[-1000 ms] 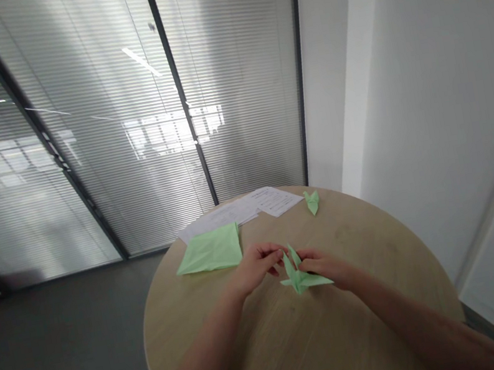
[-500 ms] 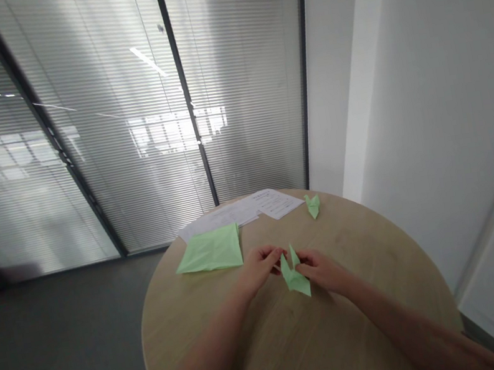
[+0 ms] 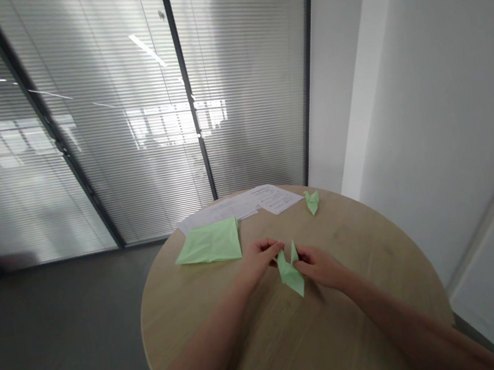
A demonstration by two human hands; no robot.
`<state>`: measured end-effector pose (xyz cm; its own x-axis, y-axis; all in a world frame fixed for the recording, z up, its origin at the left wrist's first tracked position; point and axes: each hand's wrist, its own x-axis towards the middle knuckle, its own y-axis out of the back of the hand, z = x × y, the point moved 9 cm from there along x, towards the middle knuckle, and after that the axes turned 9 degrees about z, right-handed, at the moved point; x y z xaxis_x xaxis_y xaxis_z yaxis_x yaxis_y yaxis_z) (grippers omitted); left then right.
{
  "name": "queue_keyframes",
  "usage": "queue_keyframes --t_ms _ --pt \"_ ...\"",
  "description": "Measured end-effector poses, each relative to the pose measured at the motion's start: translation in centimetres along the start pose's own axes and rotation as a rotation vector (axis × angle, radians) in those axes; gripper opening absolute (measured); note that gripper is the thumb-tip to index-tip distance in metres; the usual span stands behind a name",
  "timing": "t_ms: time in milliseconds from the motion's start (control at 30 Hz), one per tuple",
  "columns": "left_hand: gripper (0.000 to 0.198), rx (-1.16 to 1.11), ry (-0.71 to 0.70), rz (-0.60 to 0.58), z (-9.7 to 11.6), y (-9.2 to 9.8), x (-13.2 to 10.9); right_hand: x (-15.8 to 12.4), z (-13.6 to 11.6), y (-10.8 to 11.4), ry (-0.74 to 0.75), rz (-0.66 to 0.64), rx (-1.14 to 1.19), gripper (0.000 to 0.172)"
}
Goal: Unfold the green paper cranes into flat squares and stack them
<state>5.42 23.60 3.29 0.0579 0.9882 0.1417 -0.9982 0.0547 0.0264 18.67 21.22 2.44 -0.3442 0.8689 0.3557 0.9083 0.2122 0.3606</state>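
Between my two hands is a folded piece of light green paper (image 3: 291,277), an origami figure with two upright points and a wider pointed part hanging toward me. My left hand (image 3: 262,254) pinches the left point near its tip, thumb on top. My right hand (image 3: 316,264) grips the right side, its thumb lying on the paper's near face and its fingers curled behind. The fingertips behind the paper are partly hidden. Both hands are over the middle of the round wooden table (image 3: 274,344).
A finished-looking green origami crane (image 3: 312,202) stands at the table's far right. Green paper sheets (image 3: 209,243) lie at the left, overlapping white printed sheets (image 3: 277,197) along the far edge. Beyond is a glass partition with blinds (image 3: 249,83); a white wall (image 3: 443,114) rises on the right.
The origami figure has turned a little between my hands, its lower point swinging left and downward. Both hands keep hold of it. The camera view has shifted slightly.
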Motion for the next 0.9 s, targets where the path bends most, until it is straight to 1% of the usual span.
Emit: queue_keyframes --t_ms 167,300,400,467,567,633,733,833,900 --pt "0.039 -0.086 0.062 0.018 -0.4 0.1 0.0 -0.2 -0.2 -0.1 0.020 -0.011 -0.058 0.016" --pt "0.039 -0.100 0.056 -0.018 -0.1 -0.3 -0.2 -0.2 -0.1 0.0 0.020 -0.001 -0.100 0.013" --pt "0.041 -0.084 0.040 -0.016 0.1 -0.4 -0.3 -0.2 0.2 -0.1 0.034 0.006 -0.094 0.013" --pt "0.042 -0.075 0.024 0.037 0.1 0.0 -0.1 -0.1 0.7 0.1 0.028 0.030 -0.104 0.012" --pt "0.049 -0.072 -0.028 0.169 0.3 1.2 0.3 0.2 1.6 0.7 0.008 0.097 -0.101 0.014" --pt "0.050 -0.050 -0.060 0.202 0.4 1.8 0.6 0.5 2.1 1.5 0.002 0.168 -0.071 0.017" --pt "0.042 0.027 -0.078 0.162 0.1 1.8 1.0 0.9 3.2 3.0 -0.025 0.283 -0.031 0.021" --pt "0.035 0.105 -0.099 0.097 -0.5 1.3 1.3 1.2 4.1 4.1 -0.051 0.354 0.003 0.024" --pt "0.040 0.125 -0.106 0.040 -0.9 0.7 1.2 1.3 4.5 4.6 -0.050 0.384 0.015 0.024"
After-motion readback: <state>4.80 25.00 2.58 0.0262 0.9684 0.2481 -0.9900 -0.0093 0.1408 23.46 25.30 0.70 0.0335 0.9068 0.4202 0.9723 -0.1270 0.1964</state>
